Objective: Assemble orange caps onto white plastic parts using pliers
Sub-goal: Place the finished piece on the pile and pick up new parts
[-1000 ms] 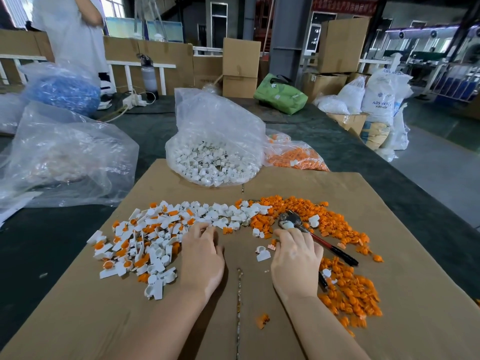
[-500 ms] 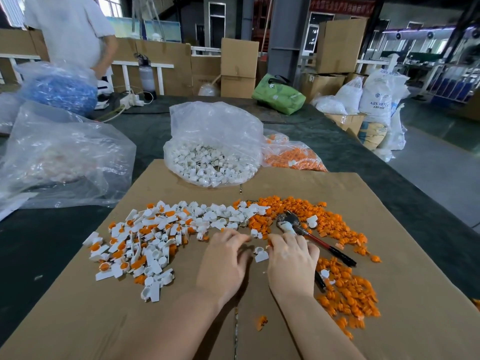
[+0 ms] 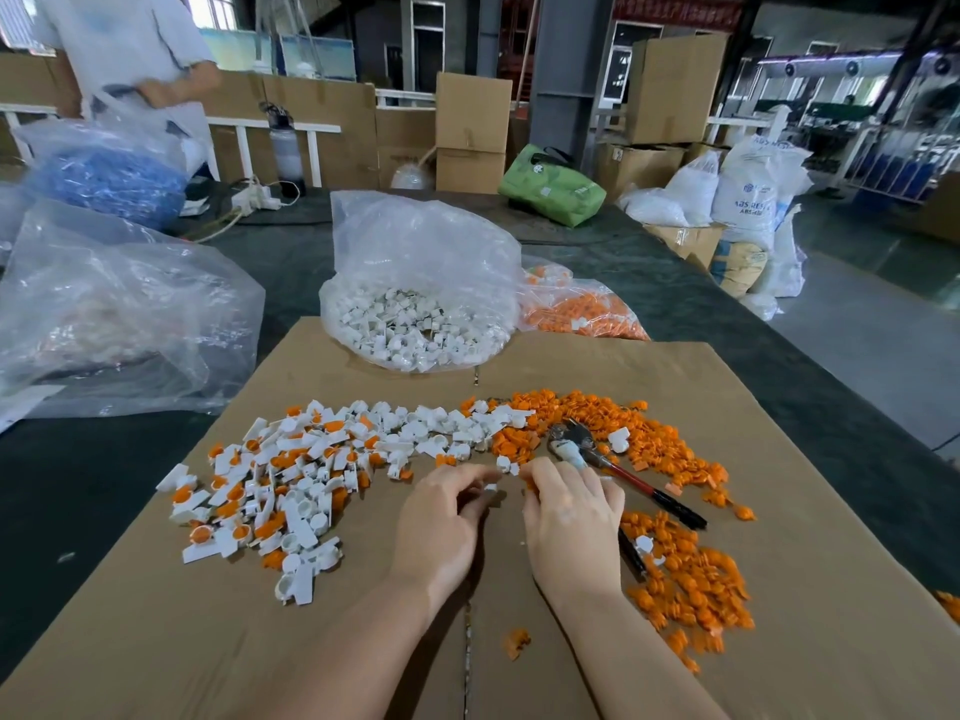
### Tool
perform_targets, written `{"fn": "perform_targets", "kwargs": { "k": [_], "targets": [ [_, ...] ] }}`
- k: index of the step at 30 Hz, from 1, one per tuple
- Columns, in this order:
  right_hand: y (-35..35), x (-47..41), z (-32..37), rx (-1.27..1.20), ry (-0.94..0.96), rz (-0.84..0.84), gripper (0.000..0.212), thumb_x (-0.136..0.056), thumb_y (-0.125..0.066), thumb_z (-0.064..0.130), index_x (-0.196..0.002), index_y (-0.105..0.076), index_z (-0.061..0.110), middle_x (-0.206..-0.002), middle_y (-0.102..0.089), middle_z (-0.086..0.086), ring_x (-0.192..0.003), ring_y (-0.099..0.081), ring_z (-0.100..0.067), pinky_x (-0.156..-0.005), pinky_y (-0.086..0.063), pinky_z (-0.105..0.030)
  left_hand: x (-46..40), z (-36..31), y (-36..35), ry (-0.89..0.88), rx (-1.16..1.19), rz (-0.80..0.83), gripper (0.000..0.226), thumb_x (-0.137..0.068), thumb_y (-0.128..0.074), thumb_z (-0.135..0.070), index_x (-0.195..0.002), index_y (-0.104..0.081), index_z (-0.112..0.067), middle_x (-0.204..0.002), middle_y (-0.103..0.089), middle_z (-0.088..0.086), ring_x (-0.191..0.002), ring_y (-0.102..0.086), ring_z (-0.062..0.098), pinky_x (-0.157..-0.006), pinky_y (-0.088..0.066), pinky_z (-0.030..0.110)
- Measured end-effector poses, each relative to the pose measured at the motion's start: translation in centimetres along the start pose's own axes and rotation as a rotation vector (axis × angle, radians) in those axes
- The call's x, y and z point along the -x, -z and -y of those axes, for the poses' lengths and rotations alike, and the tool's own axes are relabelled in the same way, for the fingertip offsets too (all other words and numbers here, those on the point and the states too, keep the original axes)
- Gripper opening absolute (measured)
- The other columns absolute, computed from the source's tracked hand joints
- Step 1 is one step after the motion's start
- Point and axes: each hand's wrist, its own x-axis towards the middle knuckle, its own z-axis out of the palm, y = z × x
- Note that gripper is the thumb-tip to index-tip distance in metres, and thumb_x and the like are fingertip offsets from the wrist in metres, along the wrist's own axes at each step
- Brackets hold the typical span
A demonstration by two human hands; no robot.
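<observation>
Orange caps (image 3: 597, 423) lie loose in a band along the far-right part of the cardboard sheet (image 3: 779, 511), with a second patch (image 3: 685, 579) toward its right edge, likely so the right hand can reach them. White plastic parts (image 3: 447, 428) spread across the far-middle of the sheet; the bigger heap (image 3: 280, 491) on the left side is white pieces mixed with orange, probably finished ones pushed aside. The sheet covers the near part of the dark bench (image 3: 727, 314).

Containers: clear bag (image 3: 415, 283) at the sheet's far edge holds more white parts, mouth slumped open. Just right of it, a smaller bag (image 3: 582, 309) holds orange caps. Large crumpled clear bag (image 3: 114, 314) on the bench's left side, contents too blurry to tell. Blue-filled bag (image 3: 104, 179) behind it.

Pliers (image 3: 613, 465) lie on the sheet among the caps, head pointing away and red-black handles toward the right edge, just beside the right hand and not gripped.

Left hand (image 3: 441, 522) has fingers curled, tips apparently pinching a small white piece (image 3: 491, 488). Right hand (image 3: 571, 511) has fingers curled toward it; what they pinch is hidden, maybe a cap. The hands meet mid-sheet, probably seating a cap by hand before pressing with pliers.
</observation>
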Motion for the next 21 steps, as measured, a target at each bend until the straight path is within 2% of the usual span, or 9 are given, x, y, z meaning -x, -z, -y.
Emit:
{"fn": "perform_targets", "kwargs": {
  "k": [2, 4, 6, 10, 14, 17, 21],
  "targets": [
    [0.0, 0.1, -0.1, -0.039, 0.028, -0.014, 0.026, -0.069, -0.078, 0.000, -0.087, -0.070, 0.016, -0.077, -0.063, -0.001, -0.073, -0.060, -0.025, -0.069, -0.047, -0.042, 0.0, 0.0, 0.1, 0.000, 0.005, 0.005, 0.033, -0.091, -0.058, -0.012, -0.114, -0.064, -0.034, -0.093, -0.050, -0.023, -0.094, -0.050, -0.001, -0.075, -0.033, -0.003],
    [0.1, 0.1, -0.1, -0.118, 0.048, -0.002, 0.028, -0.075, -0.074, 0.000, -0.099, -0.070, 0.013, -0.085, -0.066, -0.004, -0.080, -0.061, -0.027, -0.073, -0.049, -0.043, 0.2, 0.0, 0.2, 0.016, 0.037, -0.008, 0.033, -0.091, -0.059, -0.014, -0.115, -0.058, -0.037, -0.091, -0.051, -0.024, -0.087, -0.051, -0.005, -0.072, -0.034, -0.003],
    [0.2, 0.1, -0.1, -0.201, 0.047, -0.006, 0.025, -0.078, -0.072, 0.000, -0.101, -0.069, 0.008, -0.089, -0.068, -0.005, -0.085, -0.063, -0.026, -0.078, -0.053, -0.042, 0.3, -0.1, 0.3, 0.055, 0.088, -0.027, 0.025, -0.089, -0.063, -0.017, -0.106, -0.056, -0.033, -0.086, -0.056, -0.023, -0.081, -0.052, -0.009, -0.068, -0.035, -0.004],
    [0.6, 0.1, 0.0, -0.286, 0.025, 0.030, 0.016, -0.083, -0.068, 0.003, -0.098, -0.070, 0.007, -0.090, -0.068, -0.004, -0.087, -0.062, -0.022, -0.078, -0.049, -0.030, 0.4, -0.2, 0.3, 0.055, 0.100, -0.021, 0.014, -0.087, -0.066, -0.021, -0.087, -0.057, -0.031, -0.081, -0.059, -0.021, -0.078, -0.054, -0.008, -0.065, -0.036, -0.003],
    [1.1, 0.1, 0.1, -0.339, 0.066, 0.054, 0.025, -0.083, -0.064, -0.003, -0.104, -0.071, 0.010, -0.091, -0.064, -0.001, -0.088, -0.057, -0.015, -0.080, -0.045, -0.020, 0.4, -0.3, 0.4, 0.024, 0.117, -0.020, 0.010, -0.091, -0.061, -0.021, -0.085, -0.057, -0.030, -0.079, -0.062, -0.017, -0.076, -0.057, -0.008, -0.065, -0.039, 0.001],
    [1.4, 0.1, 0.1, -0.411, -0.013, 0.079, 0.016, -0.089, -0.061, 0.009, -0.102, -0.068, 0.013, -0.094, -0.065, 0.005, -0.092, -0.055, -0.007, -0.083, -0.037, -0.008, 0.4, -0.3, 0.4, -0.002, 0.108, -0.017, 0.010, -0.093, -0.057, -0.022, -0.087, -0.056, -0.030, -0.076, -0.063, -0.014, -0.072, -0.058, -0.007, -0.061, -0.039, 0.003],
    [1.3, 0.1, 0.0, -0.456, -0.050, 0.100, 0.006, -0.088, -0.064, 0.017, -0.091, -0.068, 0.013, -0.086, -0.064, 0.008, -0.084, -0.057, -0.006, -0.077, -0.044, -0.016, 0.3, -0.2, 0.4, -0.001, 0.076, 0.016, 0.012, -0.094, -0.055, -0.022, -0.091, -0.053, -0.034, -0.080, -0.061, -0.016, -0.076, -0.057, -0.001, -0.061, -0.040, 0.005]
  ]
}}
